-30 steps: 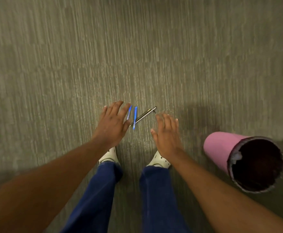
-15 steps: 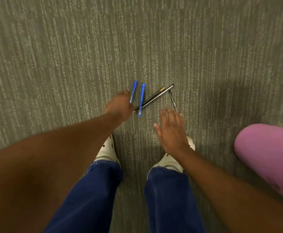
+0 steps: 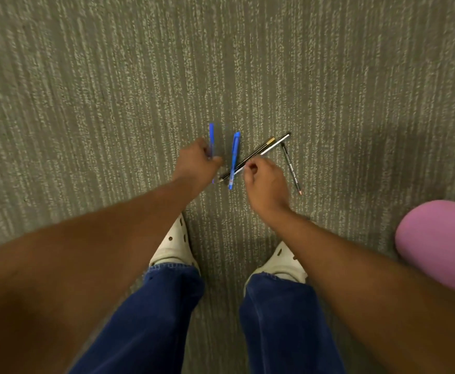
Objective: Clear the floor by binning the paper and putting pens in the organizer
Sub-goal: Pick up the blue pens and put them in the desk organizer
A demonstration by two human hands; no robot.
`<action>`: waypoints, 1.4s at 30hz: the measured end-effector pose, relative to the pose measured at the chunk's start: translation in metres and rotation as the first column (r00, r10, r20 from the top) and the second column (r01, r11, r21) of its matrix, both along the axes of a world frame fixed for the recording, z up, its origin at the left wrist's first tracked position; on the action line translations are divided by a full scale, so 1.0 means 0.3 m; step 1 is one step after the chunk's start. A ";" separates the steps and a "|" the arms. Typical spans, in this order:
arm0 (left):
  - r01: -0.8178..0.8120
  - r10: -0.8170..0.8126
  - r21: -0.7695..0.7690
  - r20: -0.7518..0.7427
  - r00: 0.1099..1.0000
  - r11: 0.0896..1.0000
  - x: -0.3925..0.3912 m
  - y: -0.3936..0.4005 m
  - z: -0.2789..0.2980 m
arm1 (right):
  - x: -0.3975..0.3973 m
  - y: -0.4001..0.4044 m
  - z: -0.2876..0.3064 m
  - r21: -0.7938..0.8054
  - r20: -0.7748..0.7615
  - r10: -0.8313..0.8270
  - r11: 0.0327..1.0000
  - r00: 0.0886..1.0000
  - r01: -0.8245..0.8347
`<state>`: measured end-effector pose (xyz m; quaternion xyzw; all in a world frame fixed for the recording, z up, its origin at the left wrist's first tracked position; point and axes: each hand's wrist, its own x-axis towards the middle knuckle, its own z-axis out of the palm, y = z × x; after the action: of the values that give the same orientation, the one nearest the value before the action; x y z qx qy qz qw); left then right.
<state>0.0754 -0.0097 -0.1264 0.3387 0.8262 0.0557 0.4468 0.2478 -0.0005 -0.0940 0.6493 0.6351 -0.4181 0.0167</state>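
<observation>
Head view: left hand (image 3: 198, 161) grips one blue pen (image 3: 211, 139); right hand (image 3: 261, 179) pinches at the crossed pencils (image 3: 258, 153), which may roll and nudge the second blue pen (image 3: 233, 160) away.

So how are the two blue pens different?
The left blue pen is gripped by the left hand, which hides its middle; the right blue pen lies free on the carpet. The left one looks blurred, the right one sharp. The right pen crosses the two dark pens; the left one stands apart from them. Both are blue and point roughly away from the person.
</observation>
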 end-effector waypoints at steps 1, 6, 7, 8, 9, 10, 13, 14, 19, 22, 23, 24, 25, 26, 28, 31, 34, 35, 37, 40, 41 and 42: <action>-0.016 0.016 0.021 0.012 1.000 1.000 -0.002 -0.018 0.016 | -0.031 0.033 -0.016 -0.008 0.006 -0.036 0.999 0.999 0.036; -0.051 0.048 0.056 0.045 0.998 0.997 -0.013 -0.097 0.066 | -0.153 0.137 -0.098 -0.102 0.112 -0.008 0.995 0.994 0.020; -0.053 0.050 0.066 0.047 0.998 0.996 -0.012 -0.106 0.070 | -0.168 0.145 -0.112 -0.119 0.121 0.015 0.993 0.993 -0.001; -0.054 0.051 0.078 0.047 0.998 0.995 -0.009 -0.112 0.075 | -0.177 0.150 -0.124 -0.127 0.124 0.032 0.992 0.992 -0.016; -0.056 0.053 0.087 0.044 0.998 0.995 -0.004 -0.114 0.079 | -0.180 0.153 -0.134 -0.128 0.122 0.046 0.991 0.991 -0.030; -0.066 0.062 0.093 0.043 0.997 0.993 0.002 -0.115 0.083 | -0.175 0.153 -0.141 -0.125 0.108 0.052 0.991 0.993 -0.039; -0.113 0.103 0.117 0.083 0.991 0.987 0.020 -0.107 0.102 | -0.138 0.137 -0.130 -0.121 0.008 -0.001 0.993 1.000 0.002; -0.122 0.110 0.126 0.097 0.989 0.985 0.025 -0.101 0.116 | -0.123 0.127 -0.115 -0.116 -0.023 -0.047 0.992 0.999 0.044; -0.112 0.088 0.165 0.148 0.985 0.980 0.058 -0.053 0.273 | -0.010 0.053 0.070 -0.121 -0.151 -0.307 0.949 0.940 0.291; -0.045 0.002 0.198 0.213 0.977 0.979 0.094 -0.012 0.448 | 0.084 0.015 0.247 -0.174 -0.177 -0.413 0.906 0.893 0.385; -0.014 -0.039 0.209 0.247 0.968 0.978 0.108 -0.001 0.517 | 0.112 0.008 0.311 -0.186 -0.187 -0.439 0.894 0.879 0.407; 0.021 -0.084 0.218 0.281 0.956 0.976 0.124 0.012 0.589 | 0.137 0.005 0.379 -0.196 -0.201 -0.464 0.882 0.863 0.428; 0.053 -0.124 0.225 0.315 0.941 0.973 0.141 0.022 0.667 | 0.163 0.000 0.452 -0.207 -0.227 -0.489 0.869 0.842 0.449; 0.077 -0.158 0.235 0.347 0.924 0.969 0.159 0.031 0.747 | 0.185 -0.002 0.529 -0.216 -0.258 -0.510 0.858 0.821 0.465; 0.120 -0.220 0.265 0.389 0.895 0.957 0.199 0.042 0.914 | 0.227 -0.003 0.692 -0.215 -0.309 -0.521 0.853 0.796 0.475; 0.219 -0.328 0.311 0.361 0.873 0.925 0.267 0.046 1.168 | 0.295 0.005 0.951 -0.183 -0.369 -0.518 0.855 0.772 0.486; 0.275 -0.398 0.373 0.309 0.864 0.886 0.341 0.052 1.419 | 0.367 0.027 1.215 -0.151 -0.411 -0.509 0.856 0.756 0.494; 0.290 -0.420 0.399 0.290 0.860 0.870 0.369 0.056 1.496 | 0.393 0.032 1.297 -0.139 -0.436 -0.503 0.857 0.747 0.496; 0.316 -0.457 0.444 0.255 0.852 0.838 0.432 0.067 1.647 | 0.453 0.037 1.456 -0.112 -0.476 -0.494 0.854 0.728 0.507; 0.364 -0.522 0.502 0.219 0.824 0.785 0.539 0.080 1.867 | 0.562 0.022 1.691 -0.052 -0.523 -0.494 0.832 0.695 0.552; 0.384 -0.547 0.518 0.204 0.812 0.764 0.575 0.084 1.939 | 0.600 0.014 1.770 -0.021 -0.533 -0.494 0.820 0.687 0.572; 0.403 -0.569 0.531 0.192 0.800 0.745 0.611 0.088 2.009 | 0.638 0.004 1.844 0.011 -0.537 -0.496 0.805 0.683 0.594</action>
<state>0.2587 0.0168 0.4761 0.6268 0.5779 0.1895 0.4870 0.4393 0.0006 0.4592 0.6734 0.4288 -0.4991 -0.3371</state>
